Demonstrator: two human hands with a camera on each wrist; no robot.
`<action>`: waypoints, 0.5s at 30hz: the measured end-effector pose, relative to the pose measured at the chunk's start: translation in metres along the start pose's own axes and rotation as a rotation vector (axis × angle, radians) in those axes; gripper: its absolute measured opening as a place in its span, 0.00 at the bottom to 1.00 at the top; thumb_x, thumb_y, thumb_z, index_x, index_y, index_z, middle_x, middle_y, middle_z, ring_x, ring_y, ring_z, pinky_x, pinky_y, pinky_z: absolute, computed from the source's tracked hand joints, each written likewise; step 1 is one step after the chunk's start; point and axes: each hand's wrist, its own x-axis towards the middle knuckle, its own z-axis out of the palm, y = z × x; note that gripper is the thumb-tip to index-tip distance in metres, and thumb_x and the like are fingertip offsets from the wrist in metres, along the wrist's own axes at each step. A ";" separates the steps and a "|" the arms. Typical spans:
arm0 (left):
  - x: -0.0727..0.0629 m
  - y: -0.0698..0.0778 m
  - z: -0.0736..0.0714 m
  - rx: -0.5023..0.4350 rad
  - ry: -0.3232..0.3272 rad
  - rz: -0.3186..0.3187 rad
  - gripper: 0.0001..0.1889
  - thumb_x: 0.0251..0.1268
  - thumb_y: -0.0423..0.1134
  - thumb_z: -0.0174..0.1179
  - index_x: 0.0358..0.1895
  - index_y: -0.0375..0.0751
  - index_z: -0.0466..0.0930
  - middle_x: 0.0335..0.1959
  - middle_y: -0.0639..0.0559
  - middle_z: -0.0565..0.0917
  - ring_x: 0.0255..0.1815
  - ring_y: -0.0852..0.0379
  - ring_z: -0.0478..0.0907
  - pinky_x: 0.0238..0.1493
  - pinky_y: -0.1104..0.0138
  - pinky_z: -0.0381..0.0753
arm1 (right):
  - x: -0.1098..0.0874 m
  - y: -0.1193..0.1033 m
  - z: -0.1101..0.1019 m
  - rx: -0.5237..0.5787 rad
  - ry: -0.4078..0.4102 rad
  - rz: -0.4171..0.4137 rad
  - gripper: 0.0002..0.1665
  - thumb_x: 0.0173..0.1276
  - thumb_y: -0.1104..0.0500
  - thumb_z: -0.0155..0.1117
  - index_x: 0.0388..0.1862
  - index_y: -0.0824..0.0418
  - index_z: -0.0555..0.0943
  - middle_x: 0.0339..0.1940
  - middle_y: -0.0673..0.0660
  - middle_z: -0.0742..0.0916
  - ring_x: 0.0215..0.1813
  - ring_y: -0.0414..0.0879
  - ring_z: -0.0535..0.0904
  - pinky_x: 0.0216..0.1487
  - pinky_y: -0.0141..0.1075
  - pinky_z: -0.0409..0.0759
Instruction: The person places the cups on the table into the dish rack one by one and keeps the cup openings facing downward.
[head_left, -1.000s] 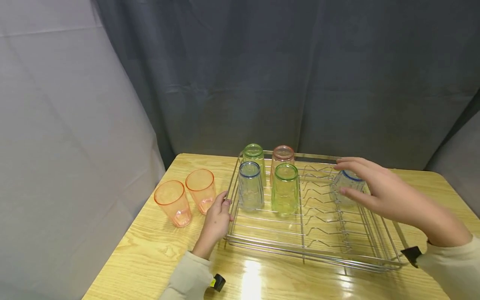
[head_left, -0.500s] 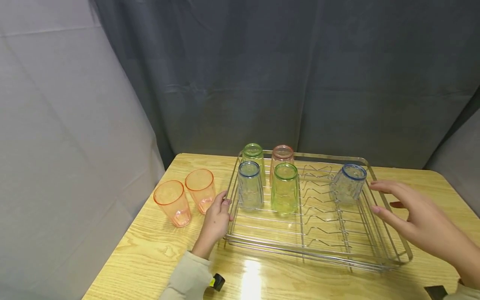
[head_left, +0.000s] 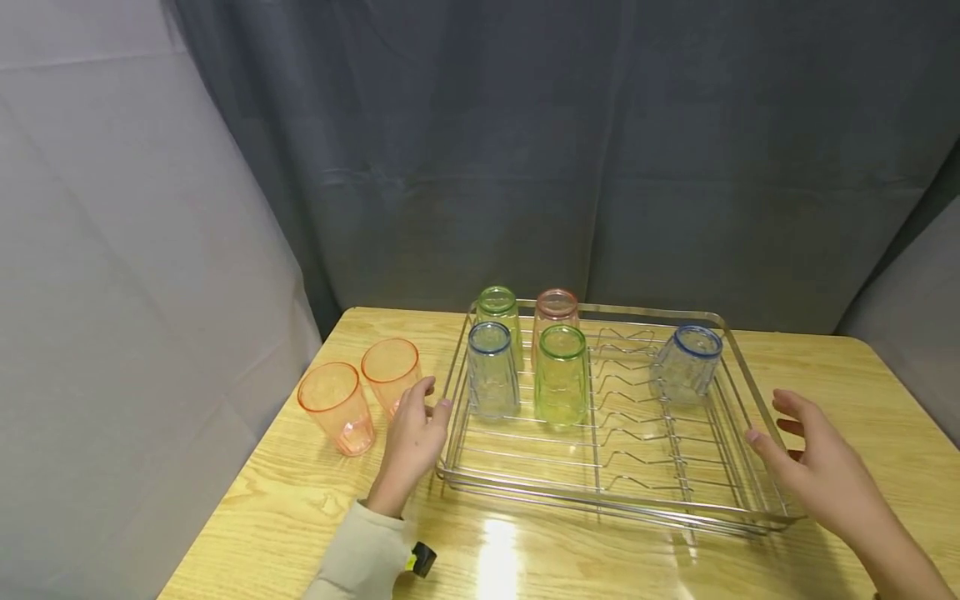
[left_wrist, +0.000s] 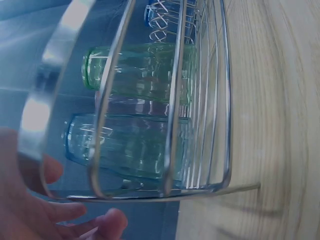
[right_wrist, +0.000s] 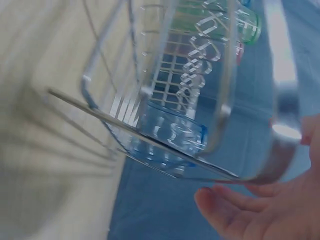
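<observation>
A wire dish rack (head_left: 637,504) stands on the wooden table. On its left half are upside-down tumblers: a blue-rimmed one (head_left: 492,375), a green one (head_left: 562,379), another green one (head_left: 497,310) and a pink one (head_left: 557,310) behind. Toward the right end a blue-rimmed tumbler (head_left: 686,367) leans. My left hand (head_left: 408,446) is at the rack's left side, fingers loosely spread by the rim (left_wrist: 37,105). Near the right rim my right hand (head_left: 825,475) has its thumb and fingers apart, with nothing visible between them. Part of each hand is cut off in the wrist views.
Two orange tumblers stand upright left of the rack: one (head_left: 339,408) at the outer side, the other (head_left: 390,371) close to my left hand. A dark curtain (head_left: 465,167) hangs behind the table (head_left: 277,517), and pale cloth (head_left: 135,292) lines the left side.
My right hand has come away from the leaning blue-rimmed tumbler and moved right to the rack's right rim. My left hand has loosened from the left rim. The view has shifted slightly.
</observation>
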 end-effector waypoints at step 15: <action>-0.018 0.003 -0.032 0.038 0.213 0.211 0.19 0.70 0.37 0.57 0.62 0.39 0.77 0.61 0.44 0.78 0.57 0.46 0.76 0.49 0.54 0.81 | 0.007 0.009 0.018 -0.019 -0.121 0.140 0.51 0.80 0.43 0.41 0.76 0.79 0.33 0.70 0.85 0.62 0.64 0.81 0.67 0.47 0.65 0.77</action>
